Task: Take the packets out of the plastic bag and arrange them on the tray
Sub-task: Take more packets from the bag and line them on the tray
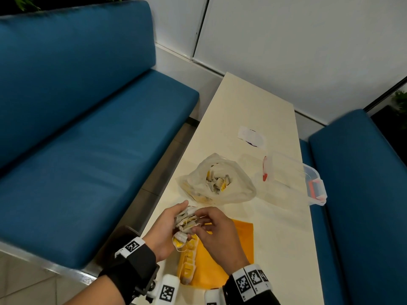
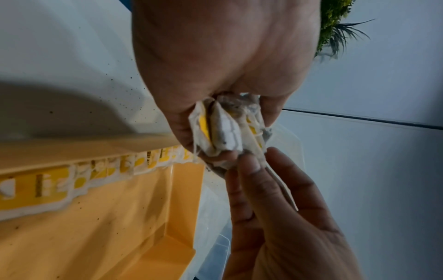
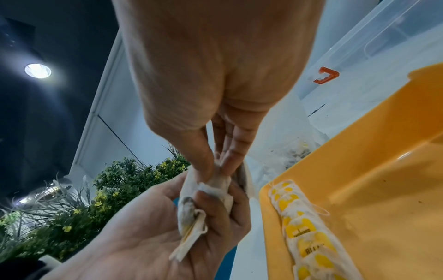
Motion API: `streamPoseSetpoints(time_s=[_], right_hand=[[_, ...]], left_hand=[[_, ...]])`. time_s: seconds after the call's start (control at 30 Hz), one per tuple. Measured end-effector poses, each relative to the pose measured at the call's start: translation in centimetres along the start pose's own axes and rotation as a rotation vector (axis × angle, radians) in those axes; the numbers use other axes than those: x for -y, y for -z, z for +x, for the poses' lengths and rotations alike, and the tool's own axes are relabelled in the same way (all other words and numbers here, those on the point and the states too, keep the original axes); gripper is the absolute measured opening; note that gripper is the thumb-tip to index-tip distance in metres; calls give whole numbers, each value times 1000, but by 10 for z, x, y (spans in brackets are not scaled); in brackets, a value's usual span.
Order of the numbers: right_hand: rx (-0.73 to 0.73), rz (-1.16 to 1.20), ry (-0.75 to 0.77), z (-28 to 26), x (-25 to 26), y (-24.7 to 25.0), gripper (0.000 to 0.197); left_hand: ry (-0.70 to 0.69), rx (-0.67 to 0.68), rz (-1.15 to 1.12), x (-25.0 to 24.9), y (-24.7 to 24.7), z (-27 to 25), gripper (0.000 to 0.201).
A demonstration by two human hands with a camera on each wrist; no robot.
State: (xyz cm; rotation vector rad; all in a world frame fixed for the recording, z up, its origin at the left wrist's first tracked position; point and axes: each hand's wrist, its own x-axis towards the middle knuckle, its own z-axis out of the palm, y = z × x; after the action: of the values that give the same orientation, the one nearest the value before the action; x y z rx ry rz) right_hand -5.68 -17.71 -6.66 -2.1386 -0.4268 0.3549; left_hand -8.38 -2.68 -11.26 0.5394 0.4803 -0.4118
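Left hand point(image 1: 164, 227) clutches bundle of packets point(image 1: 187, 220) above tray point(image 1: 231, 256); right hand point(image 1: 217, 230) pinches one (strings tangle). Peel slowly, extend row point(image 1: 188, 263). Bag point(image 1: 217, 179) beyond, part full.

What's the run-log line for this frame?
left hand: holds packet bundle | right hand: pinching one packet | tray: one row laid | plastic bag: packets remain

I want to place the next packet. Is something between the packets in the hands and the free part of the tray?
Nothing visible blocks it. The bunch of packets is above the tray, whose floor beside the row of packets is bare.
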Motion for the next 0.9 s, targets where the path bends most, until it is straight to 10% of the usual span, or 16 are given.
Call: streamPoseSetpoints(time_s=[0.5,0.9], right_hand=[[-4,-165,128,-2,7,4,21],[-22,-61,-182,7,-2,40,19]], left_hand=[[-47,-72,-164,-10,2,-2,41],[-21,-137,-146,-11,22,2,33]])
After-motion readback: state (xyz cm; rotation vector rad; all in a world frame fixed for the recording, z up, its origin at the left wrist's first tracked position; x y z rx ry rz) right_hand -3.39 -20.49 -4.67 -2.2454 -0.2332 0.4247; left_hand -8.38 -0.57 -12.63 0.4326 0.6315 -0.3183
